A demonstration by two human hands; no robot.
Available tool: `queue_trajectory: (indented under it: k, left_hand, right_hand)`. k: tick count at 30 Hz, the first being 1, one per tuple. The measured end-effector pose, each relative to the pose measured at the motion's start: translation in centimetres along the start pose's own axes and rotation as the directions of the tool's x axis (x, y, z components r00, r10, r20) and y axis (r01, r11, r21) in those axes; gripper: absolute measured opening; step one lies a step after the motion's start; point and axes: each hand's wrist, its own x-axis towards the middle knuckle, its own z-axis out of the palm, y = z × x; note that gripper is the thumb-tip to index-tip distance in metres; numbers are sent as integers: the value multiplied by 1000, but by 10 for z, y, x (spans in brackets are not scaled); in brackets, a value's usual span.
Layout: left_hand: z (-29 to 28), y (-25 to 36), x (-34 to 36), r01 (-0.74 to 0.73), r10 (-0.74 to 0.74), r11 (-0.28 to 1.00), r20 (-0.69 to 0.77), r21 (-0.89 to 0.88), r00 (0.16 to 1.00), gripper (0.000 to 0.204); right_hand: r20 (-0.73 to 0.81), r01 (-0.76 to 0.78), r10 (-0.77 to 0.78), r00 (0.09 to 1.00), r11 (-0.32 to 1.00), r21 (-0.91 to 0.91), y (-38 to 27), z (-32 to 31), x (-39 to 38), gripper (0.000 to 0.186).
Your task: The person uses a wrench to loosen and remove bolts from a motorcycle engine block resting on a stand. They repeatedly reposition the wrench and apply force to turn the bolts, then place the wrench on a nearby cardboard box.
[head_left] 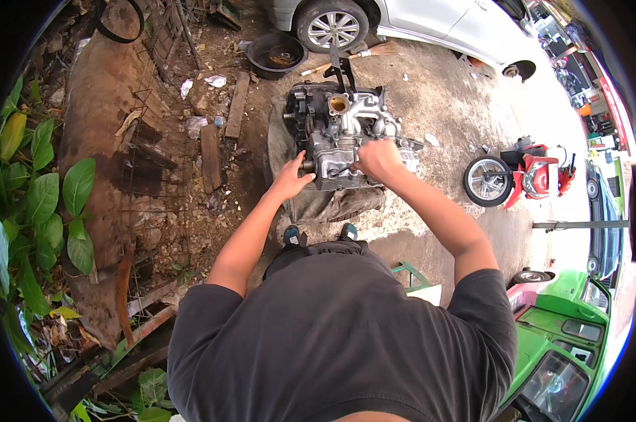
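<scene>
A metal engine (356, 126) rests on a crumpled dirty cloth (339, 207) on the ground in front of me. My left hand (290, 179) touches the engine's left near edge beside a round fitting, thumb and fingers apart. My right hand (380, 160) is closed around the handle of a metal tool (344, 170), likely a wrench, on the engine's near face; my fingers hide part of it. A dark bracket (342, 74) stands up at the engine's far end.
A black basin (265, 56), a broom (367, 53) and a silver car (430, 21) lie ahead. A red motorcycle (529, 176) and green vehicle (557, 323) are to my right. Loose planks (211, 158), rubble, a rusty sheet (86, 211) and plants (40, 183) are to my left.
</scene>
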Motion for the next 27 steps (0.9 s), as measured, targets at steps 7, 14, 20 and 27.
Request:
queue_trajectory:
  k: [7, 14, 20, 27]
  left_hand:
    - [4, -2, -3, -62, 62, 998, -62, 1, 996, 87]
    - [3, 2, -2, -45, 46, 999, -58, 11, 997, 83]
    - [0, 2, -5, -39, 39, 999, -37, 12, 999, 84]
    - [-2, -6, -1, -88, 88, 996, 4, 18, 996, 87]
  right_hand:
    - [59, -415, 466, 883, 716, 561, 24, 60, -53, 49]
    - [166, -400, 485, 859, 430, 809, -19, 145, -59, 52]
    - [197, -384, 473, 859, 339, 859, -51, 175, -57, 57]
    - [229, -394, 518, 824, 234, 889, -77, 186, -53, 57]
